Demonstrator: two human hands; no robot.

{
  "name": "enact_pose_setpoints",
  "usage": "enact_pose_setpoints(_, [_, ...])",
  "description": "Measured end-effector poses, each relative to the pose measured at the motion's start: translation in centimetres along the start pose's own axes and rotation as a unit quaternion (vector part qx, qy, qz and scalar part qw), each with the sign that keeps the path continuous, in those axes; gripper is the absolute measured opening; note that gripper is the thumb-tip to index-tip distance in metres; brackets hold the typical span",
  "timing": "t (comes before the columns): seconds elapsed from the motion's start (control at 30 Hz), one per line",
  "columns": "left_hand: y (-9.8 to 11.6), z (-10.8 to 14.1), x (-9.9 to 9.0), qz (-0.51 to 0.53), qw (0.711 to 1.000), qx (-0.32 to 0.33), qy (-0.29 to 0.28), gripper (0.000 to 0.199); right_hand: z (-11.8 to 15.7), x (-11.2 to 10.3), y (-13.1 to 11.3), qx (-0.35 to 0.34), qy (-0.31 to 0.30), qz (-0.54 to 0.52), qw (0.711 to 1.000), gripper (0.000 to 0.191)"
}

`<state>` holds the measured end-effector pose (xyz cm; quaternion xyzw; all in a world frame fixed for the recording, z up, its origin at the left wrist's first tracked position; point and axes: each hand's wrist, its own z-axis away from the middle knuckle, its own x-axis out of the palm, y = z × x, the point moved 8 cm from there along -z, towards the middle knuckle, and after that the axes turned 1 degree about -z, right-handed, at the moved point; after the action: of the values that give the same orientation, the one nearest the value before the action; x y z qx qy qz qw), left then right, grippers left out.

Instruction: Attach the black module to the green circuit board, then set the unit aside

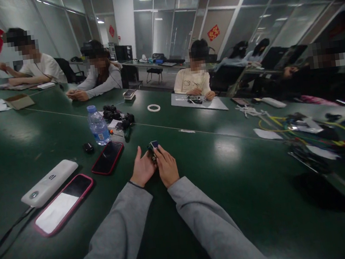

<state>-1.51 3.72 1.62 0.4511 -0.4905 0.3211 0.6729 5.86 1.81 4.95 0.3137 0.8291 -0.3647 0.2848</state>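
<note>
Over the table's middle, both hands meet around a small dark electronic module. It looks like a circuit board with a bluish rectangular face and a pale edge; the exact kind is too small to tell. My left hand cups it from the left, palm turned inward and thumb raised away from it. That hand's fingers are partly hidden behind the module. From the right, my right hand has its fingers bent over the module, gripping its near side. Grey sleeves cover both forearms, and a dark band circles the left wrist.
Left of my hands lie a black phone, a pink-cased phone, a white device with a strap and a water bottle. A white ring lies ahead. Cables clutter the right. Several people sit around the table.
</note>
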Motion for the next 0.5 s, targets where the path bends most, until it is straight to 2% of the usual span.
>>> enact_pose_setpoints(0.17, [-0.2, 1.0, 2.3, 0.006, 0.999, 0.009, -0.035, 0.052, 0.1, -1.6, 2.8, 0.071, 0.089, -0.114, 0.987, 0.049])
enact_pose_setpoints(0.23, [-0.3, 1.3, 3.1, -0.005, 0.999, 0.009, -0.051, 0.053, 0.5, -1.3, 4.6, 0.134, 0.113, -0.179, 0.968, 0.057])
enact_pose_setpoints(0.33, [-0.9, 1.7, 4.1, -0.03, 0.997, -0.01, -0.073, 0.054, 1.2, -0.1, 7.2, 0.232, 0.117, -0.264, 0.929, 0.061])
enact_pose_setpoints(0.4, [-1.3, 1.8, 4.4, -0.039, 0.996, -0.021, -0.079, 0.054, 1.4, 0.4, 8.1, 0.256, 0.121, -0.304, 0.91, 0.058])
enact_pose_setpoints(0.5, [-1.5, 1.7, 4.5, -0.043, 0.995, -0.03, -0.089, 0.054, 1.1, 0.5, 8.6, 0.252, 0.129, -0.358, 0.89, 0.052])
